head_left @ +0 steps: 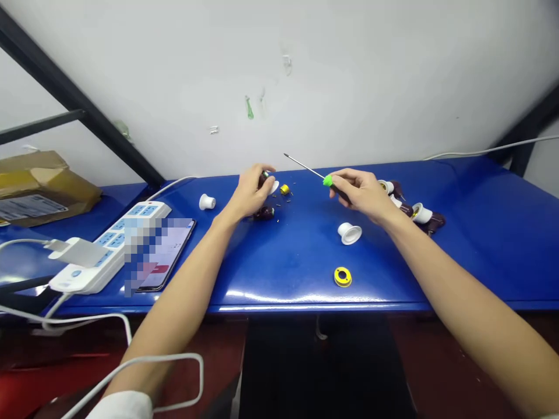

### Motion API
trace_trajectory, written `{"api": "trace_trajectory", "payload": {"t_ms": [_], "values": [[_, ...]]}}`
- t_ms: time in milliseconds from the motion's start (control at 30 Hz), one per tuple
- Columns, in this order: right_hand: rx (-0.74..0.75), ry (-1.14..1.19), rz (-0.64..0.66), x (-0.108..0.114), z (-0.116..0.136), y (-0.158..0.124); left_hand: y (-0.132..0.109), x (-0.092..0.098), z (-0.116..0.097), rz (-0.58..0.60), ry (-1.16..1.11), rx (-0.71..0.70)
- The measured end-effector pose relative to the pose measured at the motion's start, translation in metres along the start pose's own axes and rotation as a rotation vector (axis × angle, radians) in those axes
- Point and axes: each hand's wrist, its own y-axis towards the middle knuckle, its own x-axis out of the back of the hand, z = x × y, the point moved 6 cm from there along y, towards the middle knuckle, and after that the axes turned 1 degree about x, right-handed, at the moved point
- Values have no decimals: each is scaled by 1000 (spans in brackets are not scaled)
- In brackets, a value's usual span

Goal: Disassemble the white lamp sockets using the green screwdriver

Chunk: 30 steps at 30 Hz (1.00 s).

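My right hand [360,192] grips a screwdriver [305,169] by its green and black handle, with the long shaft pointing up and left in the air. Fingers of my left hand [251,189] are closed around a dark brown part [263,178], mostly hidden by them. A white round piece [274,187] shows at its fingertips; whether it is held too, I cannot tell. Just below lies a similar dark brown piece [264,213]. Beside these are a small gold-coloured metal sleeve [285,190] and several tiny screws [289,201].
White flared sockets [350,233] [207,202] and a yellow ring [343,277] lie on the blue table [279,267]. Several white-and-brown assemblies [423,214] sit right. A phone [174,256], a power strip [113,244] with cables and a cardboard box [43,186] occupy the left.
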Motion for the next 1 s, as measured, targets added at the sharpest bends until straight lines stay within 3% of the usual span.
{"api": "trace_trajectory", "payload": {"t_ms": [133,300,500,600,700,833,933,1000], "values": [[43,-165,-188,-3,-14,2,3,-19,7,145,24,-13],[50,-372,-121,-10,-22,5,7,-37,18,134,26,-41],[113,-410,-135,9,-27,18,7,-37,16,151,-28,-2],[135,-412,-146,23,-14,13,7,-35,11,180,-36,-7],[30,-433,-88,38,11,-25,8,-28,7,120,-90,-21],[-196,-487,-8,43,37,-120,12,-17,9,-41,-299,79],[-348,-425,51,29,36,-180,16,-14,17,-109,-561,227],[-357,-424,80,17,33,-198,18,-15,20,-122,-741,312]]}}
